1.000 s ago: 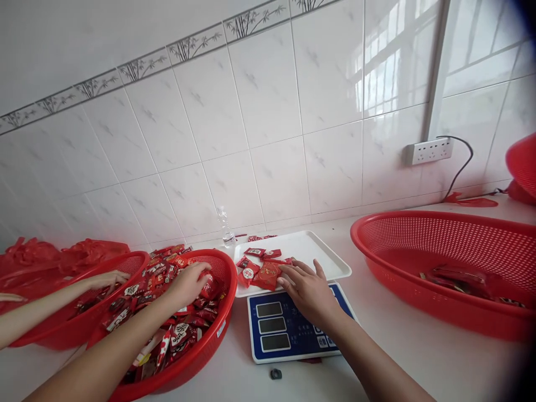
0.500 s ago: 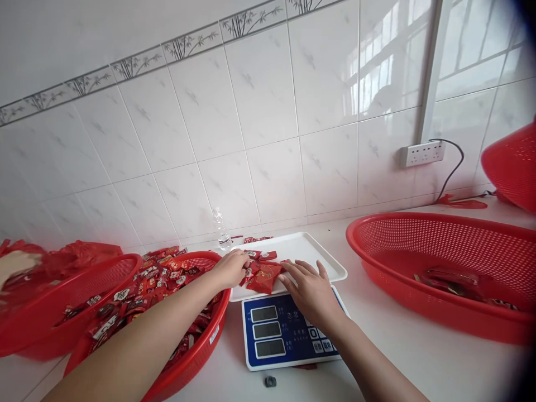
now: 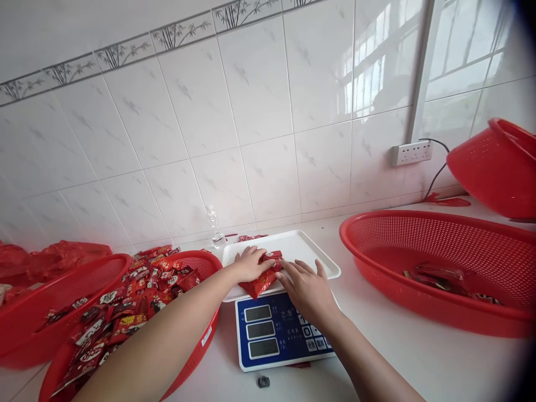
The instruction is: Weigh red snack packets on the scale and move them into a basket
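My left hand (image 3: 251, 263) is curled over a red plastic bag (image 3: 256, 287) at the front of the white weighing tray (image 3: 307, 251). Small red snack packets (image 3: 273, 255) with white print lie by its fingertips. My right hand (image 3: 310, 290) reaches over the keypad of the blue-faced scale (image 3: 259, 312), its fingers spread and their tips against the packets' right side. The bag's upper part is hidden under my left hand. To the left stands a red basket (image 3: 213, 312) heaped with similar small packets, partly covered by my left forearm.
A large red perforated basket (image 3: 377, 279) with a few packets is at right, and a tilted red basket (image 3: 489, 167) behind it. Another red basket (image 3: 25, 340) stands far left. A clear bottle (image 3: 216, 231), power strip (image 3: 412, 153) and small dark object (image 3: 263, 382) are also in view.
My left hand has shifted right and opened out from a pinch to cover the red bag and packets. My right hand stays nearly still. The view has turned slightly right.
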`<state>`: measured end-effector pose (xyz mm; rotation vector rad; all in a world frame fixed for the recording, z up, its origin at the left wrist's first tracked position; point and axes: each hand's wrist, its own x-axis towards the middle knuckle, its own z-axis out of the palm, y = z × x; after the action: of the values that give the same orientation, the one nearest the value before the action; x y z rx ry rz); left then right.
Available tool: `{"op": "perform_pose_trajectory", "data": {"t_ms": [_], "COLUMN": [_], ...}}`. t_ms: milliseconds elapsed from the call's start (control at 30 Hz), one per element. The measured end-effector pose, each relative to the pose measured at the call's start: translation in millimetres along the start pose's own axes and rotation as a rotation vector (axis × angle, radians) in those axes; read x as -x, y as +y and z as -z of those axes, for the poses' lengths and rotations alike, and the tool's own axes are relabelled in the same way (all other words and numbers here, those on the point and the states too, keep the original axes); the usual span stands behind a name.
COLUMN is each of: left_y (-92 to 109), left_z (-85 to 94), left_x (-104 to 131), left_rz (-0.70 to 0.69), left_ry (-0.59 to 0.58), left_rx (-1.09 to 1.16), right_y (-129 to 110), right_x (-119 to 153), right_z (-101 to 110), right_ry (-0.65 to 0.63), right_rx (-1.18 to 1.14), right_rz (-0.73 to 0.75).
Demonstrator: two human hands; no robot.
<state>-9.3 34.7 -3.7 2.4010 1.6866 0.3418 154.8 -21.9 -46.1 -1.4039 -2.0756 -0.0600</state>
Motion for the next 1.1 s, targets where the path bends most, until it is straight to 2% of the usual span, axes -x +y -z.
{"op": "perform_pose_trajectory", "data": {"t_ms": [67,133,200,267,367,467,533,567,700,800,933,1100], "left_y": [6,16,29,44,60,61,55,51,39,34,32,33], "left_z": [8.0,18.8,27.8,29.8,11.6,-26.9,-53.9,-65.4,-93.2,-99.0,-93.1,-86.3], "left_x": [6,17,38,65,109,134,133,129,108,105,114,121], "left_rz": [0.028,0.039,0.023,-0.039,-0.241,-0.62,-0.81,-0.858,-0.897,-0.866,-0.767,-0.776], "left_ry": [0.047,0.147,0.265,0.369,0.476,0.525,0.578,0.601,0.662,0.603,0.477,0.502], "left_rx": [0.048,0.165,0.323,0.448,0.423,0.136,0.008,-0.007,0.101,0.259,0.463,0.529], "right_y": [0,1,0,-1,-4,-5,-4,-2,3,5,4,1], "right_x": [0,0,0,0,0,0,-1,-2,-16,-34,-61,-81], "right_z": [-1,-1,0,2,3,3,2,2,9,15,14,2], "right_ry": [0.015,0.031,0.041,0.035,0.028,0.072,0.103,0.108,0.043,-0.065,-0.209,-0.272], "right_rx": [-0.003,-0.006,-0.012,-0.024,-0.063,-0.106,-0.142,-0.167,-0.265,-0.239,-0.187,-0.189], "right_rz": [0.001,0.0,-0.005,-0.01,-0.006,0.002,-0.008,-0.017,-0.112,-0.169,-0.112,-0.117]}}
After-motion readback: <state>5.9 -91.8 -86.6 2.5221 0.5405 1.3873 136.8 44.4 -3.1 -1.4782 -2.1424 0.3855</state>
